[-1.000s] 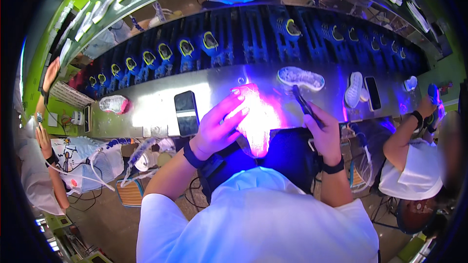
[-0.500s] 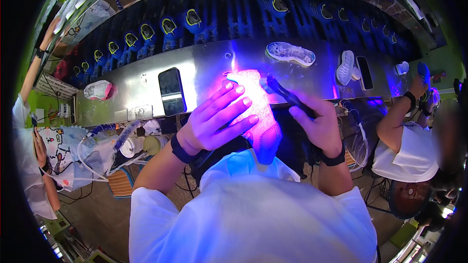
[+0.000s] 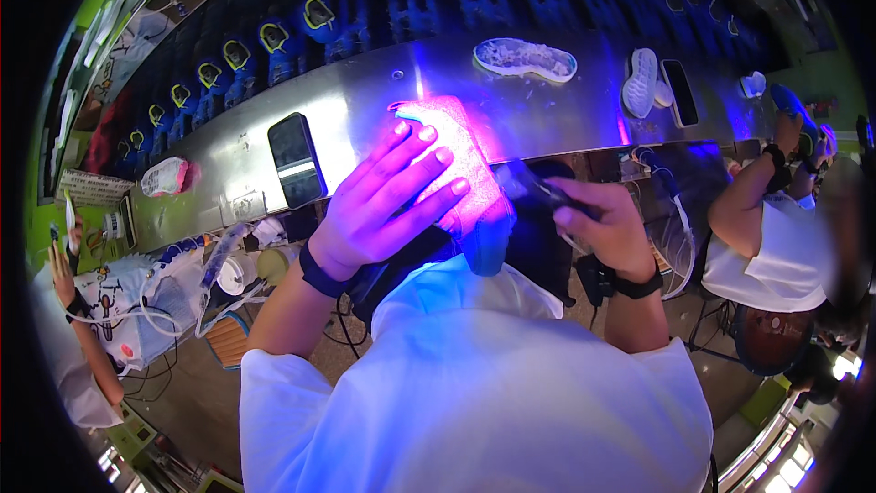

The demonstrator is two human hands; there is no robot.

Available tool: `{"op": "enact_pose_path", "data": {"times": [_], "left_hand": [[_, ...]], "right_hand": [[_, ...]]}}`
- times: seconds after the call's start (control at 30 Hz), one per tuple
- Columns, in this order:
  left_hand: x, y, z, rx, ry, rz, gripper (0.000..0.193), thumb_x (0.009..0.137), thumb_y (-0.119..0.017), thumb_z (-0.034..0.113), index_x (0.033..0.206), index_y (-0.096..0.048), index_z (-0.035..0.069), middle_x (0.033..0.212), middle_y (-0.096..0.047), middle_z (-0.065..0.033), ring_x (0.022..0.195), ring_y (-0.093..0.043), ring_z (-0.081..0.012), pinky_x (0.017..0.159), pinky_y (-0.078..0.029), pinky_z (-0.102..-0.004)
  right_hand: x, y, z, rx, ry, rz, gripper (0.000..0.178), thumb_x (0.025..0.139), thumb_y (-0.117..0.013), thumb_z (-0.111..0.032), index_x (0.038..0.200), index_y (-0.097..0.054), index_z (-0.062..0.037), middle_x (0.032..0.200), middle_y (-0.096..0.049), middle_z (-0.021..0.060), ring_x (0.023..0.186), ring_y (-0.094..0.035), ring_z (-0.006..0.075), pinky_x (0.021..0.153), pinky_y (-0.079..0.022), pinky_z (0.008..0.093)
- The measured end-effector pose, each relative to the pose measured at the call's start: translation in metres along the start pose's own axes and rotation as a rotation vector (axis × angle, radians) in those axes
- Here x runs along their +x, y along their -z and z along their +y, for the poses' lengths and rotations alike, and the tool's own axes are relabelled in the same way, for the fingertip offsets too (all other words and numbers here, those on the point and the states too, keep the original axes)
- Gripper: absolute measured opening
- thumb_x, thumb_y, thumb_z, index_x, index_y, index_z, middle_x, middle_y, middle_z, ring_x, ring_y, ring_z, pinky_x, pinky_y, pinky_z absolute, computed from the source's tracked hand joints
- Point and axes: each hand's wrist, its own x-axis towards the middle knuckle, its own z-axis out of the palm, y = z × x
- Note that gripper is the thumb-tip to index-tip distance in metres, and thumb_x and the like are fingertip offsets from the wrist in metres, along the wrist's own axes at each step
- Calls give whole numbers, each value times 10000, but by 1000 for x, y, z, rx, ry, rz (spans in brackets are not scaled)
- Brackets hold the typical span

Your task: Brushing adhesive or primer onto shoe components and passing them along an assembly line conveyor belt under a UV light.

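Under a strong violet-pink light, a shoe [image 3: 476,184] is held at the bench's near edge, its far part glowing and its near end dark blue. My left hand [image 3: 370,205] grips it from the left, fingers laid across its side. My right hand [image 3: 610,226] is closed round the dark handle of a brush [image 3: 540,188]. The brush head, smeared by motion, is by the shoe's right side; whether it touches cannot be made out.
A metal bench [image 3: 365,82] carries a phone [image 3: 297,160], a white sole [image 3: 525,60], and more soles [image 3: 641,82] beside a second phone [image 3: 679,93]. Dark blue shoes [image 3: 274,38] line a rack behind. Co-workers sit at left [image 3: 68,278] and right [image 3: 762,260].
My right hand and the brush have moved down beside the shoe, the handle now flatter. The view has shifted, so bench and shoe sit higher and further left. My left hand keeps its hold.
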Motion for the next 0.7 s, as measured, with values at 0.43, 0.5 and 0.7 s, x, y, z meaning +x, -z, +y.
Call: {"op": "enact_pose_path", "data": {"times": [0.43,0.5,0.7], "left_hand": [[-1,-16,9,-106,371,33,552,695,-717,3,1239,-697,100,1262,-643,-157,1234,-603,-398,1071,-479,-528],[-6,-18,10,-93,400,34,556,687,-734,24,1237,-696,95,1245,-648,-164,1209,-615,-395,1055,-489,-512],[-11,-18,16,-182,590,4,641,668,-735,-9,1295,-652,96,1268,-621,-171,1191,-613,-379,1016,-511,-461]], "right_hand": [[7,2,11,-135,68,64,422,919,-720,-117,1313,-640,13,866,-663,20,750,-595,87,700,-492,239],[8,-2,19,-133,58,72,453,915,-730,-145,1319,-630,33,850,-660,23,745,-613,95,697,-502,244],[0,-16,38,172,-68,25,513,943,-721,-200,1372,-575,40,803,-625,26,694,-562,91,631,-456,232]]}}
